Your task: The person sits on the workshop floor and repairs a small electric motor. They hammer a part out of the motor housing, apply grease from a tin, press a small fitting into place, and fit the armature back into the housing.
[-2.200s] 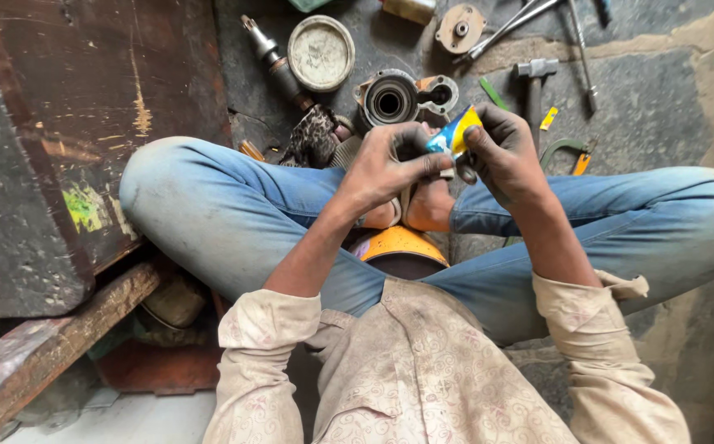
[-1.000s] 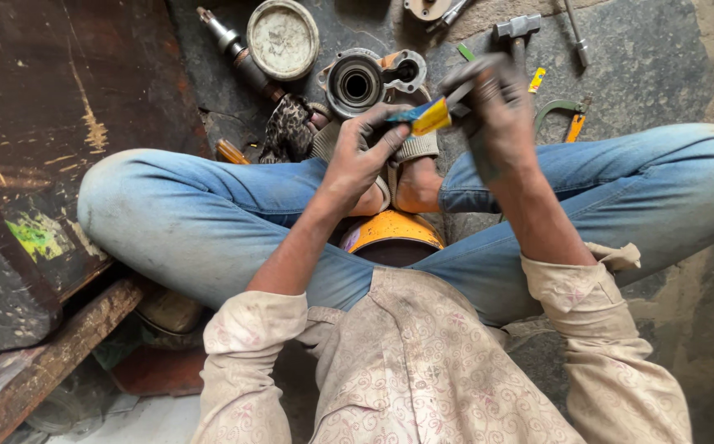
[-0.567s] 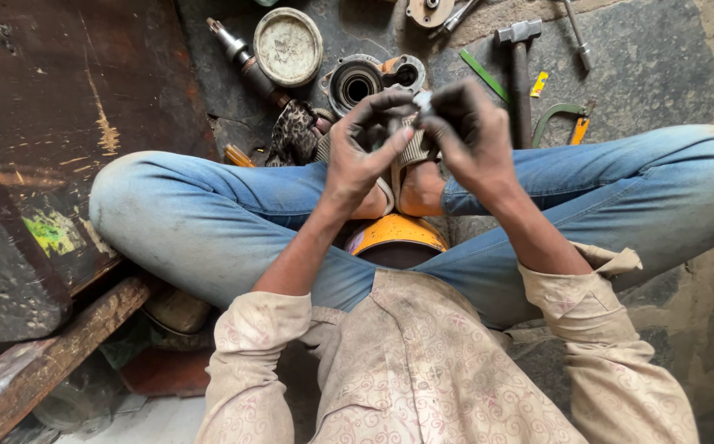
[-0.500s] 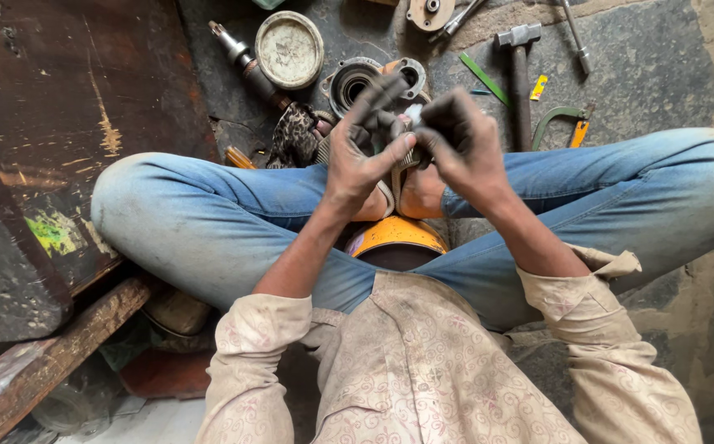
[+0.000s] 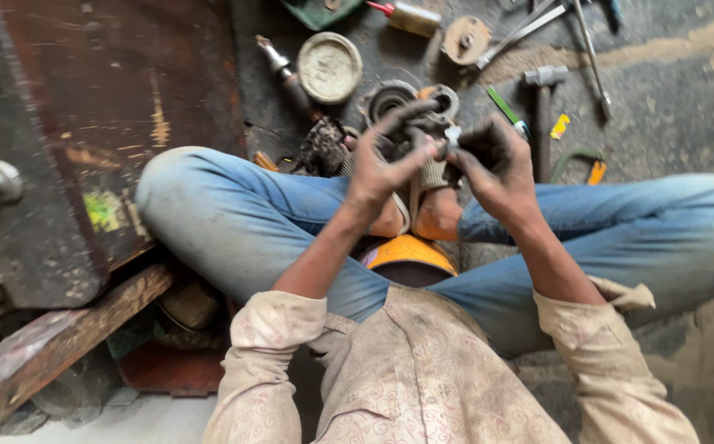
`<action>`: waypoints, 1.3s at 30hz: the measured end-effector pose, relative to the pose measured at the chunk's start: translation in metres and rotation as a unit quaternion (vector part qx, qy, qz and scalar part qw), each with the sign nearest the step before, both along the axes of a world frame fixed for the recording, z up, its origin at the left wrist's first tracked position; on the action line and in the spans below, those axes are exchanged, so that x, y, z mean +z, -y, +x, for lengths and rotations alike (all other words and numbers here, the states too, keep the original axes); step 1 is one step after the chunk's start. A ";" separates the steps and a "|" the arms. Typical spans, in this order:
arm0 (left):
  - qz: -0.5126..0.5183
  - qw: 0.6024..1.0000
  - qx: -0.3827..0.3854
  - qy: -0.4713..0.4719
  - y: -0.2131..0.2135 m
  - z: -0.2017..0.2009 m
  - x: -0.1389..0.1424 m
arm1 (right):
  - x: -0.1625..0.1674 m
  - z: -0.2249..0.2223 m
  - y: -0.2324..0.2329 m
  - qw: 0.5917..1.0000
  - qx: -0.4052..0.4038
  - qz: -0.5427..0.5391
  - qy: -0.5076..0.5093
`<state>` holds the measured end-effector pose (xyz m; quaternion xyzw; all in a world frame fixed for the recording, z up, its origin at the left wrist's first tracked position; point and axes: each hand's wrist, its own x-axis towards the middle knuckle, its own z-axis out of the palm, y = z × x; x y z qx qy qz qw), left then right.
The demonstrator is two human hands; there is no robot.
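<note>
Gritty workshop floor (image 5: 661,107); both hands' fingers (image 5: 398,123) pinching small metal part (image 5: 452,136).

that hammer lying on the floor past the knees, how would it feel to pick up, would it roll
The hammer looks top-heavy: a blocky metal head on a slim dark handle, so lifted by the handle end it would probably tip head-down. It seems rigid, not floppy. Rolling looks unlikely, since the head lies crosswise on the rough concrete floor. The handle may be greasy, like the grimy left hand and right hand.

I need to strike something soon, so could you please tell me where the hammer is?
In the head view, the grey metal hammer lies on the floor at upper right, beyond the right hand, beside a green-handled screwdriver.
</note>
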<state>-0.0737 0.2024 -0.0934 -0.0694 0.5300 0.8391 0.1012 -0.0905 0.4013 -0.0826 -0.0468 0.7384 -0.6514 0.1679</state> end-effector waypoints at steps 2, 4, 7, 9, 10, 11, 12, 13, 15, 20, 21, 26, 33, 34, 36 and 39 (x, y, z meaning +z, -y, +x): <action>-0.001 0.998 -0.010 -0.065 0.002 0.001 -0.001 | 0.000 0.001 0.001 0.999 0.028 0.007 -0.014; -0.057 0.993 -0.010 -0.101 0.003 0.003 -0.001 | 0.000 0.002 0.002 1.000 0.025 0.005 -0.008; 0.000 0.999 -0.024 0.025 0.007 0.004 0.001 | 0.001 0.005 0.003 1.000 0.006 -0.004 0.019; -0.056 0.993 -0.028 -0.096 0.011 0.003 0.004 | 0.002 0.005 0.002 1.000 0.007 0.012 0.016; -0.102 0.974 -0.029 -0.199 0.012 0.001 0.005 | 0.003 0.004 0.002 1.000 -0.001 -0.015 0.026; -0.120 0.976 -0.014 -0.179 0.014 -0.001 0.007 | 0.003 0.004 0.002 0.998 -0.009 -0.043 0.037; -0.138 0.978 0.003 -0.157 0.015 -0.003 0.009 | 0.004 0.003 0.002 0.996 -0.016 -0.070 0.050; -0.156 0.978 0.021 -0.135 0.016 -0.005 0.012 | 0.004 0.003 0.003 0.998 -0.004 -0.040 0.037; -0.175 0.981 -0.013 -0.089 0.016 -0.005 0.017 | 0.005 0.002 0.004 1.000 0.021 0.017 0.006; -0.343 0.910 -0.052 -0.226 0.017 0.000 0.032 | 0.009 0.001 0.004 0.997 0.059 -0.018 0.048; -0.411 0.864 -0.056 -0.287 0.020 0.001 0.034 | 0.011 0.000 0.003 0.995 0.068 -0.038 0.067; -0.553 0.726 -0.076 -0.402 0.035 -0.003 0.045 | 0.021 -0.005 -0.009 0.980 0.109 -0.091 0.138; -0.646 0.625 -0.118 -0.423 0.041 0.001 0.053 | 0.018 -0.005 -0.011 0.976 0.146 -0.068 0.148; -0.654 0.617 -0.123 -0.420 0.041 0.003 0.053 | 0.017 -0.004 -0.010 0.977 0.147 -0.060 0.141; -0.658 0.611 -0.134 -0.420 0.041 0.005 0.053 | 0.017 0.000 -0.008 0.980 0.151 -0.043 0.127; -0.626 0.650 -0.163 -0.399 0.042 0.007 0.056 | 0.019 0.005 -0.001 0.988 0.143 -0.007 0.059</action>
